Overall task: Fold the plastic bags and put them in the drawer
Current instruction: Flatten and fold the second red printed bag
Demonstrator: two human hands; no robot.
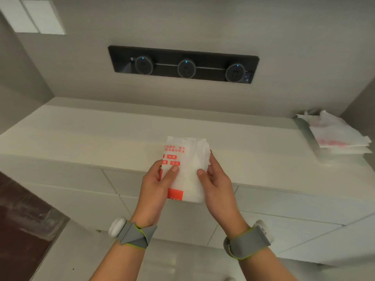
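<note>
Item: folded plastic bag (pixel 189 159), white, red print. My left hand (pixel 156 185) and right hand (pixel 218 181) grasp its sides with curled fingers, above the desk (pixel 81 134). Bag pile (pixel 341 136) far right.

We saw a white counter (pixel 81 134) under a gray wall (pixel 182 23). On the wall was a long black strip (pixel 121 57) with three round sockets (pixel 186 68), each with a blue light. Two white squares (pixel 34 17) sat high on the left. The floor (pixel 20 220) was dark brown.

2 grey green-edged wristbands (pixel 135 234), white round pods (pixel 117 227).
</note>
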